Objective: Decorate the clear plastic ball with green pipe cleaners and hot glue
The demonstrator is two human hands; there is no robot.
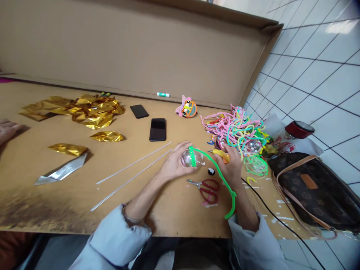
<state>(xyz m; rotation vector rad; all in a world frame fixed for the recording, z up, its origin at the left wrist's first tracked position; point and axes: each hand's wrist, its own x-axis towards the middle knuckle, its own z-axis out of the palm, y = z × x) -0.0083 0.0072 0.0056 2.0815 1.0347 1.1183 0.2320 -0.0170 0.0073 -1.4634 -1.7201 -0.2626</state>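
Observation:
My left hand (174,162) is closed around a clear plastic ball (199,159). A green pipe cleaner (219,168) runs over the ball as a band, and its long loose end curves down past my right wrist. In my right hand (234,167) is a yellow hot glue gun (221,154), its nozzle pointing left toward the ball, apart from it. The glue gun's black cord (263,202) trails off to the lower right. Below the ball lie red-handled scissors (209,190) and a small black-and-white disc (211,171).
Tangled pipe cleaners (230,127), a green coil (255,165), a red-lidded jar (299,129) and a brown handbag (315,191) crowd the right. Farther left are two clear rods (132,174), two phones (158,129), gold foil (95,108) and another person's hand (9,130). An ornament (187,108) stands behind.

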